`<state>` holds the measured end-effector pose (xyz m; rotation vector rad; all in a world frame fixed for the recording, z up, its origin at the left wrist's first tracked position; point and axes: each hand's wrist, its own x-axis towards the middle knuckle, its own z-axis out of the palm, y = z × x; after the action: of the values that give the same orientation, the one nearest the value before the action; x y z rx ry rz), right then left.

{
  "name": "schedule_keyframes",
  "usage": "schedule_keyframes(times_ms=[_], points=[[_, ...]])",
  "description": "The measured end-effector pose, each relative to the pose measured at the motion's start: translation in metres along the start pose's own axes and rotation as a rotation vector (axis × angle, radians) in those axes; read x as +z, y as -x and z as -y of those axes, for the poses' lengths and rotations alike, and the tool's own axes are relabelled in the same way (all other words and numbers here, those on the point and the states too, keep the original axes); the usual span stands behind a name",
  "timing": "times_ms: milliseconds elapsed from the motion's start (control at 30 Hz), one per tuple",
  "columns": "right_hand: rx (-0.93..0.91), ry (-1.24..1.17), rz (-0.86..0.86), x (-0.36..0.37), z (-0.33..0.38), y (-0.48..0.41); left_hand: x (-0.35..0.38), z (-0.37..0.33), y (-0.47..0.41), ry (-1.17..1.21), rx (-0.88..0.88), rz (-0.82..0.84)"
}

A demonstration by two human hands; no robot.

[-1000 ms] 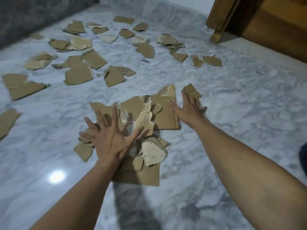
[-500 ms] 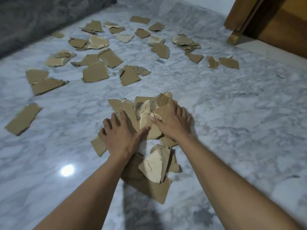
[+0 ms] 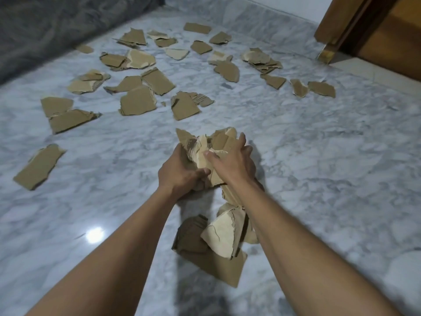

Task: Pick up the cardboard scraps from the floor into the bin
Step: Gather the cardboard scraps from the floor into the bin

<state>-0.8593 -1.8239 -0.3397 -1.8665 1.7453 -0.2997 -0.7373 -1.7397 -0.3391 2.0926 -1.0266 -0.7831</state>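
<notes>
Cardboard bundle (image 3: 213, 144): frame centre, clamped between both hands.
Left hand (image 3: 182, 176): fingers curled round bundle's 9 o'clock side.
Right hand (image 3: 232, 165): fingers curled over 3 o'clock side, thumb on top.
Lower scraps (image 3: 218, 233): 6 o'clock, between forearms.
Loose scraps (image 3: 139, 103): scattered over marble floor (image 3: 319, 179), 10 to 1 o'clock.

Only one camera is at work here, worn on the person's head and tipped forward and down at the marble floor (image 3: 319, 156). The left hand (image 3: 180, 174) and right hand (image 3: 230, 165) sit close, mid-frame, forearms entering from the bottom edge (the lens is wide-angle). Cardboard scraps (image 3: 139, 101) recede beyond, with a wooden door frame (image 3: 337, 23) top right.
</notes>
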Motion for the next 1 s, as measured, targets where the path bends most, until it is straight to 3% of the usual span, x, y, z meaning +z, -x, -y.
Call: schedule_keyframes(times_ms=[200, 333, 700, 1000], points=[[0.093, -0.307, 0.076, -0.006, 0.000, -0.004, 0.010, -0.011, -0.007, 0.540, -0.128, 0.044], [0.130, -0.493, -0.009, -0.036, -0.018, -0.001, 0.027, -0.047, -0.012, 0.673, -0.094, 0.147], [0.163, -0.516, -0.637, -0.246, -0.102, 0.042, 0.102, -0.257, 0.045, 0.762, 0.218, 0.563], [0.028, -0.354, -1.112, -0.455, -0.204, 0.105, 0.188, -0.453, 0.164, 0.830, 0.549, 0.736]])
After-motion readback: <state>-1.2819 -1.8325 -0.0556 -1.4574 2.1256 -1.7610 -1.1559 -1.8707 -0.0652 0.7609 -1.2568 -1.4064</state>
